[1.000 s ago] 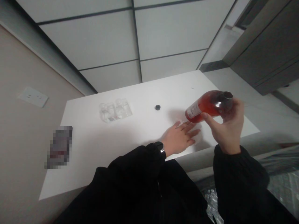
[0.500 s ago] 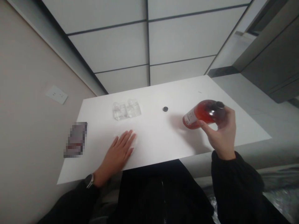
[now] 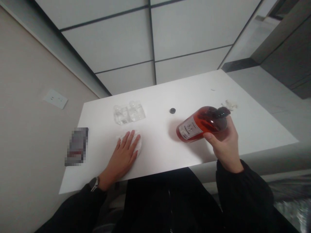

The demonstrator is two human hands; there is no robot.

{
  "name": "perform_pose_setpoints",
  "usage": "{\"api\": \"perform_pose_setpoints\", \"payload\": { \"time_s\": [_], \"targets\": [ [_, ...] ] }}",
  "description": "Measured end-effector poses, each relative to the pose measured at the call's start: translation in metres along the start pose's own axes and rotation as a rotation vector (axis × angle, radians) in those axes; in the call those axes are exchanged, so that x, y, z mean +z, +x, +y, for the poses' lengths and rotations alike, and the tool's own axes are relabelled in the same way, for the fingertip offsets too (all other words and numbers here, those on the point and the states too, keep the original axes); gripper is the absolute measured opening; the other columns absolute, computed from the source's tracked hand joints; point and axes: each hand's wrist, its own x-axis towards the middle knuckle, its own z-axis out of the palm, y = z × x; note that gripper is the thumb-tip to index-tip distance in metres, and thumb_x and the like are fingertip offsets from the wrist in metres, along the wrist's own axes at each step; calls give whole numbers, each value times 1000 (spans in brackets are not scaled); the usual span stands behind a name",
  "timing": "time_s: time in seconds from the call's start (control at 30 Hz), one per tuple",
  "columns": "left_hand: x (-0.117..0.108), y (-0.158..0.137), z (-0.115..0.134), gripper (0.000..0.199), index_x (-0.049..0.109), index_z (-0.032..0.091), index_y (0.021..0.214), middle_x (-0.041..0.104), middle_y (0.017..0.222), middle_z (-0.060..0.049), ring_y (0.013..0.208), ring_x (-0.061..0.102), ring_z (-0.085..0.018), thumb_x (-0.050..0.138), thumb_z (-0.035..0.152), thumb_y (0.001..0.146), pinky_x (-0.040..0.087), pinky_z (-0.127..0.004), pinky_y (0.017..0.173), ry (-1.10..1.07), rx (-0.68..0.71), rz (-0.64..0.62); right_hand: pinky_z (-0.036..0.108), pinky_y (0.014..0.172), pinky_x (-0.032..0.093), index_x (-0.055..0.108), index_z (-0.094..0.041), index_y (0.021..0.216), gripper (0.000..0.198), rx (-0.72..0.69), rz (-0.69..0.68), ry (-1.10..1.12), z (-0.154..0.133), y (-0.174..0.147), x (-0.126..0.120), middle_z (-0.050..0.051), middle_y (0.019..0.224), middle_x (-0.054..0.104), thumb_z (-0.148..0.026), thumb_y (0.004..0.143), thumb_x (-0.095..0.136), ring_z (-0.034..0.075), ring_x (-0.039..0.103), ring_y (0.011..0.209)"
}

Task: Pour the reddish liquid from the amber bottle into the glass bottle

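My right hand is wrapped around a bottle of red liquid. The bottle leans well over, its dark neck towards the right and its white label facing me. Whether its base touches the table cannot be made out. My left hand lies flat, fingers spread, on a crumpled white tissue. Most of that tissue is hidden under the palm. A small black cap lies on the table just left of the bottle.
All this is on a white table. Clear plastic packaging lies behind my left hand. A blurred-out dark object is at the left edge. Another crumpled white tissue sits beyond the bottle's neck. A wall socket is at left.
My right hand has moved the bottle a little left and nearer to me, and its label now shows more fully. The tissue behind its neck has come into sight. My left hand stays on its tissue.
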Motion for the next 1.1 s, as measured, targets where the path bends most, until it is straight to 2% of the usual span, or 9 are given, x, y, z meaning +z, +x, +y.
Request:
{"api": "perform_pose_setpoints", "payload": {
  "time_s": [0.1,0.23,0.37,0.47,0.57,0.67,0.77,0.97,1.1],
  "targets": [
    [-5,41,21,57,27,23,168,20,178,-14,164,21,-38,31,32,111,34,-67,125,-28,61,-19,61,112,53,56,-28,136,75,-10,5,-13,-6,-2,-3,15,138,62,-65,78,84,35,66,126],
    [-8,87,71,57,32,22,166,23,177,-15,164,22,-37,37,31,110,31,-65,127,-53,163,-1,61,109,56,55,-29,137,74,-51,25,-58,-13,-1,-6,15,136,63,-68,80,80,35,67,124],
    [-14,94,97,62,29,21,167,18,177,-17,164,17,-42,39,46,111,26,-74,125,-116,197,-26,60,110,56,54,-29,140,74,-79,46,-40,-17,5,-1,15,138,62,-68,82,78,35,67,125],
    [-20,69,83,61,20,22,169,14,178,-16,166,10,-37,32,43,112,25,-72,127,-222,63,51,58,113,54,52,-29,144,72,-89,-30,9,-19,11,14,15,146,59,-60,85,80,34,63,133],
    [-26,33,59,59,18,22,168,25,176,-16,165,21,-30,31,40,113,30,-63,129,-337,-115,173,55,109,58,52,-28,144,73,-101,-218,12,-17,15,42,14,147,61,-53,84,84,32,64,133],
    [-32,7,47,56,26,23,164,33,173,-14,161,33,-28,37,36,111,35,-57,129,-365,-138,208,56,104,60,53,-25,143,75,-115,-366,-92,-11,15,70,16,142,65,-52,80,86,33,67,127],
    [-39,-1,49,55,29,24,163,33,173,-12,159,39,-27,41,34,110,41,-53,128,-372,-132,201,59,108,57,53,-24,143,74,-169,-407,-198,-4,13,86,16,141,66,-54,83,83,35,67,128],
    [-48,8,42,58,31,20,163,33,173,-14,157,42,-30,43,38,109,44,-52,125,-354,-104,152,53,100,62,52,-24,141,74,-272,-415,-271,-2,14,72,16,135,70,-59,84,82,33,72,119],
    [-46,13,34,59,34,18,162,32,173,-15,155,44,-32,45,40,108,45,-53,125,-322,-111,121,47,87,66,54,-24,140,77,-245,-280,-285,-12,19,50,14,133,69,-61,79,85,32,73,114]
  ]
}}
